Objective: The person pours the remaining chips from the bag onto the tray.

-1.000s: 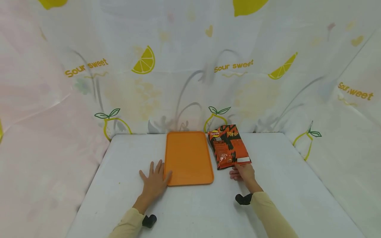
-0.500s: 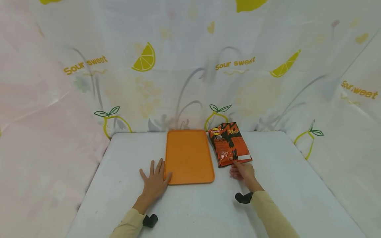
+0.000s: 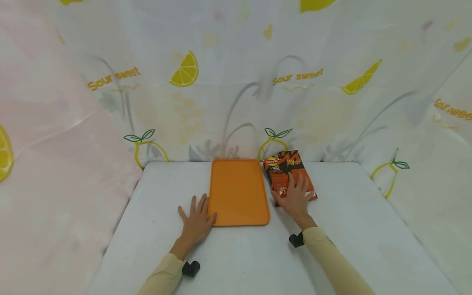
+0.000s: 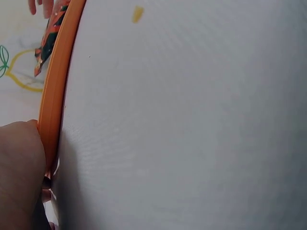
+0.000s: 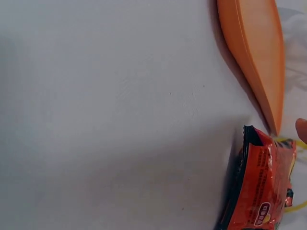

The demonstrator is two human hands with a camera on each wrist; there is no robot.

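Note:
An orange rectangular tray (image 3: 239,192) lies flat on the white table. At its near left corner, my left hand (image 3: 196,226) is spread, the thumb at the tray's edge and the fingers along its left side. The left wrist view shows part of that hand (image 4: 19,167) against the tray's rim (image 4: 53,96). Right of the tray lies a red-and-black bag of chips (image 3: 276,176). Over the bag's near half is my right hand (image 3: 295,200), fingers spread and nothing gripped. One fingertip (image 5: 302,129) shows above the bag (image 5: 259,187) in the right wrist view; whether it touches cannot be told.
The white table (image 3: 236,258) ends at the back against a hanging sheet (image 3: 228,106) printed with lemons and lettering. The tray and the bag both lie near that back edge, side by side with a narrow gap.
My right hand has left the bag's near edge and moved forward over the bag with its fingers spread. The left hand stays at the tray. The head view has shifted slightly.

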